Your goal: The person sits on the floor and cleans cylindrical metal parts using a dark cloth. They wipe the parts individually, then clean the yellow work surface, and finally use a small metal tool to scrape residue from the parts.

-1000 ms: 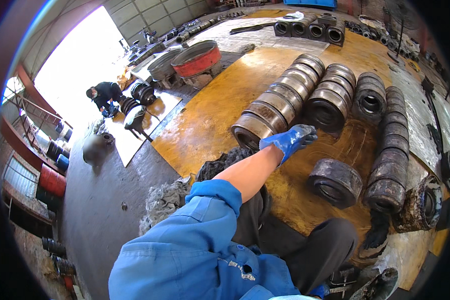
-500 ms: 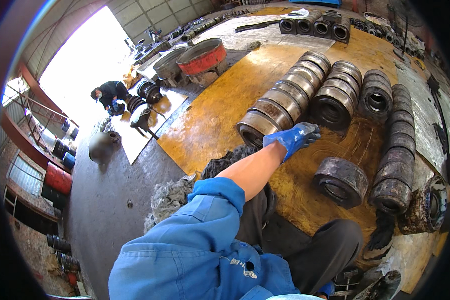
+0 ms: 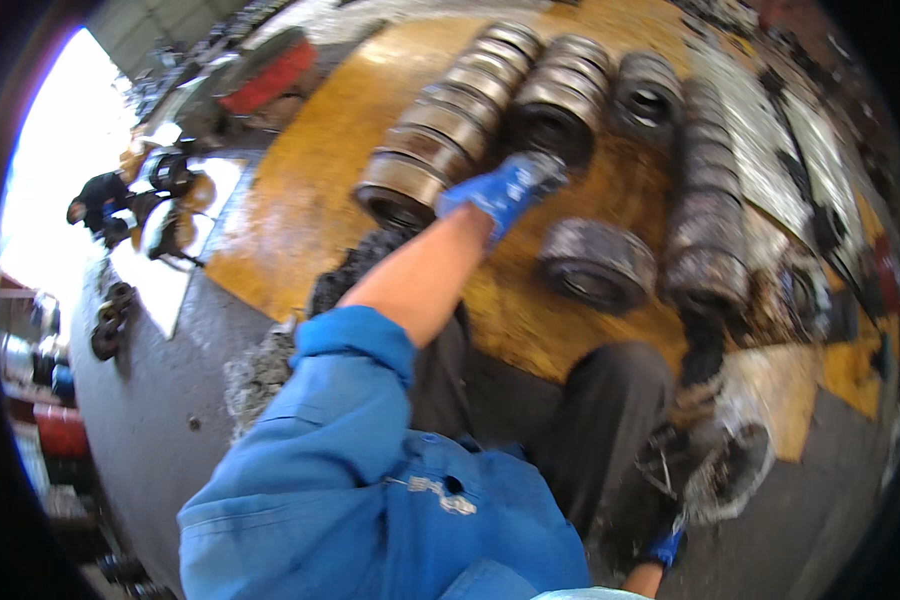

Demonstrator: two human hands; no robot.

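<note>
Head view: the metal rings stand on edge in rows on a yellow-brown floor sheet [image 3: 305, 195]; the left row [image 3: 430, 150] is bright and banded, while the second row [image 3: 562, 85] shows a dark bore at its near end. A scuffed, dark loose ring [image 3: 598, 265] lies apart, nearer the person's knees. The left arm is extended forward, blue sleeve [image 3: 355, 345] rolled to the elbow, forearm bare. The left hand [image 3: 500, 195], in a blue glove, lies in front of the second row's near ring, grey fingers [image 3: 545, 172] pointing away; whether they are apart, together or touching metal cannot be told. The right hand [image 3: 665, 547], also blue-gloved, sits low beside clear plastic [image 3: 740, 475]; its finger state cannot be told. Motion blur softens the frame; the right forearm is cut off below.
</note>
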